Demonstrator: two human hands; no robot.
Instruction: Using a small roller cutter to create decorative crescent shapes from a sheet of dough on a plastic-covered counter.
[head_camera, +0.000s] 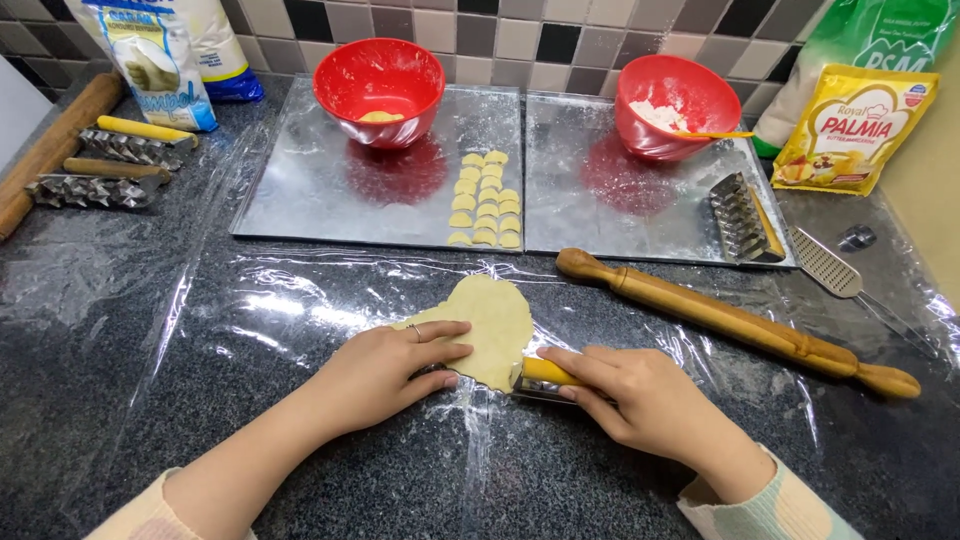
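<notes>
A flat sheet of pale yellow dough (487, 312) lies on clear plastic film on the dark granite counter. My left hand (385, 372), a ring on one finger, rests flat on the dough's near left edge. My right hand (628, 396) grips a metal pastry cutter with a yellow handle (537, 377), pressed against the dough's near right edge. Several small cut dough pieces (485, 200) sit in rows on the left metal tray (320, 190).
A wooden rolling pin (735, 322) lies to the right. Two red bowls (380, 88) (676, 104) stand on two trays, the right one holding flour. More cutters (742, 220) (120, 160), a grater (826, 263), flour bags and a yellow packet (858, 128) line the back.
</notes>
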